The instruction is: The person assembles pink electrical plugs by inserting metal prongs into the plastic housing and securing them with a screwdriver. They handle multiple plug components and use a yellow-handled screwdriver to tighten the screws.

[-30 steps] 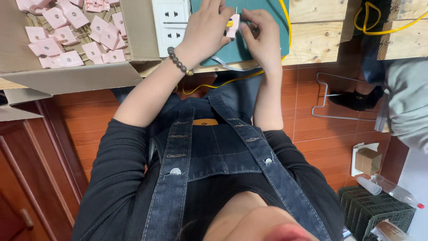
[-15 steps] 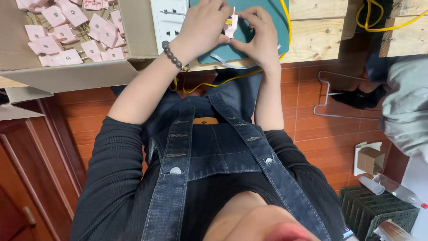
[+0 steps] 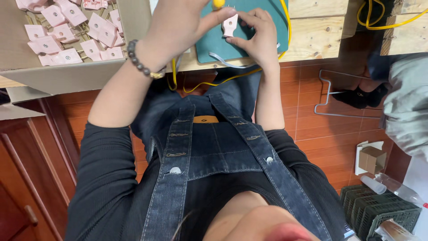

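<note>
Red-brown floor tiles [image 3: 312,116] run under a pale wooden workbench [image 3: 312,31], seen from above past the person's denim overalls [image 3: 214,147].

On the bench lies a green cutting mat [image 3: 214,44], and both hands meet over it. The left hand [image 3: 178,27] comes in from the left, its thumb and fingers pinched together on the upper end of a small pink plug piece [image 3: 230,26]. The right hand [image 3: 258,35] closes on the same piece from the right and below, fingers curled around its lower edge, so the piece sits upright between the two hands, gripped by both, just above the mat. Just above the piece, at the frame's top edge, shows a yellow rounded tip [image 3: 218,3]; what it belongs to cannot be told.

Around the left wrist sits a dark bead bracelet [image 3: 138,60]. A yellow cable [image 3: 214,82] loops off the bench edge below the hands, and a grey flat strip [image 3: 223,61] lies on the mat's lower edge, near the right hand.

Left of the hands, well apart from the held piece, a cardboard box [image 3: 67,76] holds many more pink plug pieces [image 3: 71,31] lying loosely.

Farther right, a wire frame [image 3: 330,96] rests on the tiles, another person's grey sleeve [image 3: 405,111] enters from the right, and a small cardboard carton [image 3: 371,158] sits beside a dark green crate [image 3: 379,214].
</note>
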